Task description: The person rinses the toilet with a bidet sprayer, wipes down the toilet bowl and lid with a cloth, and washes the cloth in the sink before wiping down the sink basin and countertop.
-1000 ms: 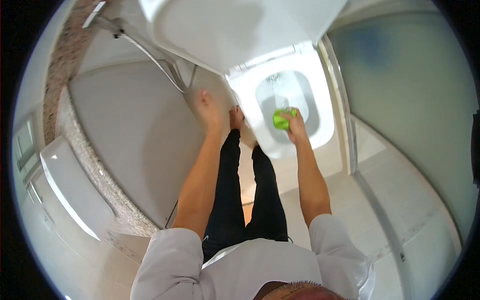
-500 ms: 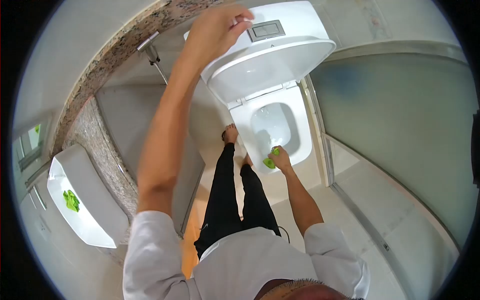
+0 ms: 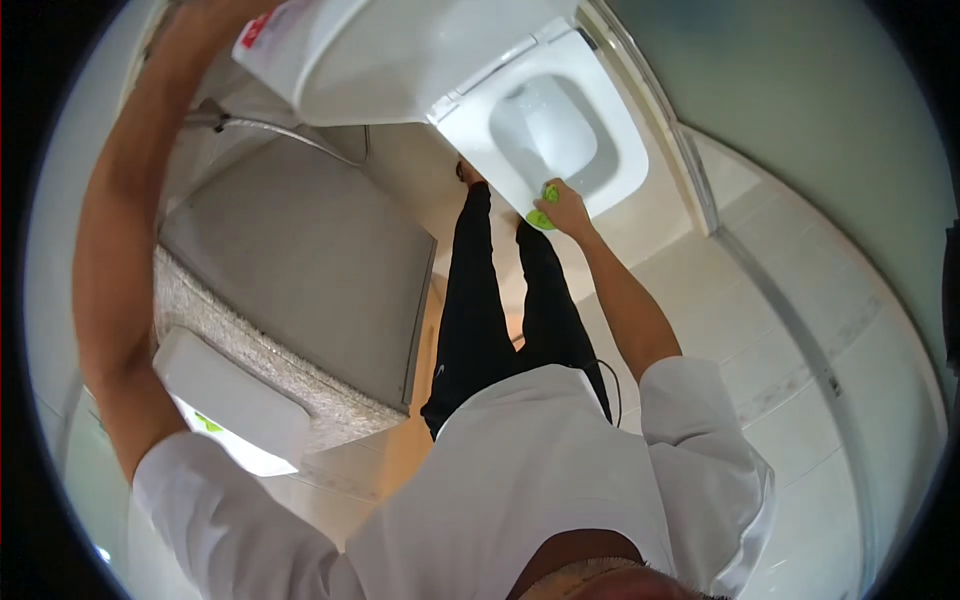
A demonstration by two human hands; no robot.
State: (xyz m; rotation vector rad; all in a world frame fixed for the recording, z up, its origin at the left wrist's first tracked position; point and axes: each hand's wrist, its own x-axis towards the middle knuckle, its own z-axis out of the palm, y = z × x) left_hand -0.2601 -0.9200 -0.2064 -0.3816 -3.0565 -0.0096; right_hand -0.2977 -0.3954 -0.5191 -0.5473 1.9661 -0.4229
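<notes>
The right hand (image 3: 566, 208) grips a green cloth (image 3: 543, 214), fingers curled around it, on the toilet rim (image 3: 500, 175) at 6 o'clock of the bowl. The left hand (image 3: 205, 20) reaches up beside the raised lid (image 3: 390, 50); its fingers cannot be made out. Rim wiping seems underway; next comes sweeping the cloth along the rim.

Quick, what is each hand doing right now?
Left hand: reaching up beside the raised toilet lid; open or closed cannot be told.
Right hand: closed on a green cloth at the toilet bowl rim.
</notes>
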